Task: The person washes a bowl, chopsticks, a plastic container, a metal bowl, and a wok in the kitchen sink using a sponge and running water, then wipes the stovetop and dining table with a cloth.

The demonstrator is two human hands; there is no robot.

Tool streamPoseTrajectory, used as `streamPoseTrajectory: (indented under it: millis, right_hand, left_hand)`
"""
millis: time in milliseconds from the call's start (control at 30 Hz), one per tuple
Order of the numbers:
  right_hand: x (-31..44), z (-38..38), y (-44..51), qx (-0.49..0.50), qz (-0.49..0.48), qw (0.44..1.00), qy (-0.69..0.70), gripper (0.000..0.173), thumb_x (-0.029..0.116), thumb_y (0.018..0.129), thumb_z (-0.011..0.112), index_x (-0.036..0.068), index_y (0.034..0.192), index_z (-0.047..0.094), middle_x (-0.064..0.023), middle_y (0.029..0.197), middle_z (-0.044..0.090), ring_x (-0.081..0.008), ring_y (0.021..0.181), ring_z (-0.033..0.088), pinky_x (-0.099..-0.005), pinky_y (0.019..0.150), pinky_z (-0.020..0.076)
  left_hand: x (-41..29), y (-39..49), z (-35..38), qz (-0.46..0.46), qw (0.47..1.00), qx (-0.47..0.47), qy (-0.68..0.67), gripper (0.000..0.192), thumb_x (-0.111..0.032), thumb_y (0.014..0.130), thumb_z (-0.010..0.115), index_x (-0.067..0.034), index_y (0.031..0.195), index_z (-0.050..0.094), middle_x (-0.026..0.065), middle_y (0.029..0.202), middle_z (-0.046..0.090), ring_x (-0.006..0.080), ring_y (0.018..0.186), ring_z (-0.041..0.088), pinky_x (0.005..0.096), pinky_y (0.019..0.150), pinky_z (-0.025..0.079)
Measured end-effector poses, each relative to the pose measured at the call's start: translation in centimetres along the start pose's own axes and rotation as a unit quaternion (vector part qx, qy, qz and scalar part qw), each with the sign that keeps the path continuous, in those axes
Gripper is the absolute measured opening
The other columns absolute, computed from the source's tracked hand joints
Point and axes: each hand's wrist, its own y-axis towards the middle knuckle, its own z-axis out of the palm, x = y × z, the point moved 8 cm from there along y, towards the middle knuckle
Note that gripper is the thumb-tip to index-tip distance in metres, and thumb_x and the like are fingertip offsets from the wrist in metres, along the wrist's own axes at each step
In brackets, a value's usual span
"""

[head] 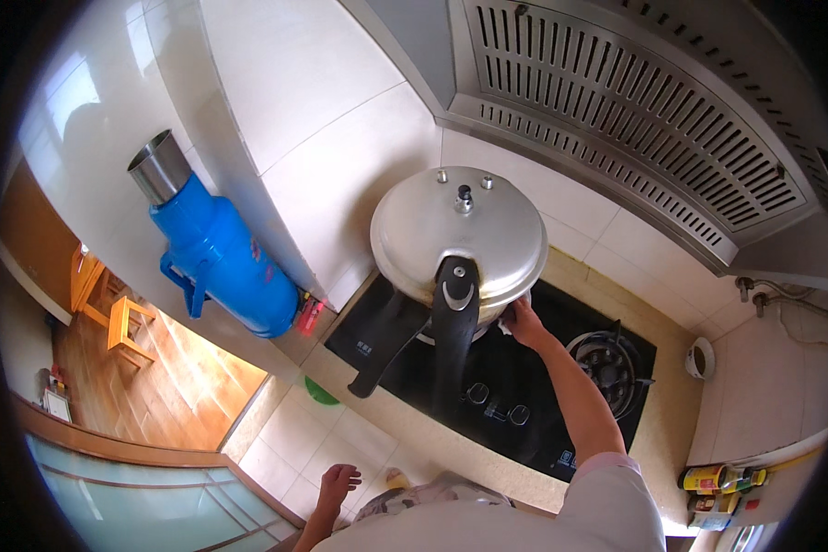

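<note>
A large aluminium pressure cooker (414,234) stands over the left side of the black glass gas hob (524,455). Its lid is on, with a black-topped weight valve (464,199) and two long black handles (455,310) pointing towards me. At the cooker's lower right side, my right hand (524,323) presses in with a white cloth (503,327) bunched in its fingers. The cooker's body hides some of those fingertips. My left hand (339,483) hangs low beside my body, empty, its fingers loosely bent.
A blue thermos flask (231,262) with a steel cup top stands left of the hob, beside a red lighter (310,316). The right burner (604,372) is bare. Above hangs a slotted range hood (628,117). A bowl (699,359) and bottles (705,477) are at right.
</note>
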Motion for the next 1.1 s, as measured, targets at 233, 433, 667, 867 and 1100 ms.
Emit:
streamPoseTrajectory:
  millis: [233,433,667,867,1100]
  right_hand:
    - [2.5,0.6,-8.2,0.166,0.018,0.984,-0.067,0.053,0.002,0.075,0.052,0.01,0.127,0.045,-0.019,0.122,0.049,-0.0362,0.114,0.046,-0.0387,0.095,0.0387]
    - [5.1,-3.1,-18.6,0.119,0.076,0.984,-0.104,0.052,0.001,0.077,0.045,0.015,0.127,0.046,-0.0175,0.118,0.051,-0.035,0.112,0.048,-0.0382,0.095,0.0392]
    - [8.5,-1.5,-28.4,0.057,0.172,0.98,-0.085,0.058,0.008,0.07,0.054,0.013,0.127,0.045,-0.019,0.116,0.048,-0.0379,0.105,0.051,-0.0414,0.086,0.046]
    - [13.4,3.0,-25.4,0.003,0.157,0.985,-0.064,0.051,0.007,0.073,0.058,0.012,0.123,0.048,-0.0189,0.108,0.047,-0.0368,0.096,0.053,-0.0414,0.079,0.0484]
    - [15.3,5.7,-19.2,-0.018,0.042,0.986,-0.163,0.036,0.005,0.076,0.055,0.004,0.111,0.05,-0.0209,0.109,0.042,-0.037,0.096,0.052,-0.0403,0.078,0.0501]
  left_hand:
    - [-0.4,0.6,0.1,0.015,0.999,0.033,0.0,0.026,-0.024,0.087,0.052,-0.001,0.096,0.058,0.0096,0.085,0.064,0.0166,0.073,0.063,0.0262,0.062,0.048]
    - [0.3,1.0,0.6,0.012,0.997,0.078,0.01,0.026,-0.025,0.087,0.053,-0.001,0.096,0.058,0.0092,0.085,0.064,0.0158,0.074,0.062,0.0255,0.063,0.048]
    - [0.5,1.1,2.4,0.016,0.992,0.116,0.055,0.029,-0.028,0.089,0.05,-0.001,0.098,0.057,0.0097,0.089,0.064,0.0177,0.077,0.062,0.0282,0.067,0.049]
    - [0.9,1.3,2.4,0.032,0.99,0.126,0.058,0.028,-0.027,0.09,0.049,-0.001,0.098,0.057,0.0102,0.091,0.064,0.0186,0.08,0.063,0.0288,0.068,0.049]
    - [1.3,0.6,0.4,0.019,0.995,0.077,0.055,0.028,-0.027,0.089,0.049,-0.002,0.098,0.057,0.0107,0.09,0.064,0.0183,0.078,0.063,0.0293,0.068,0.05]
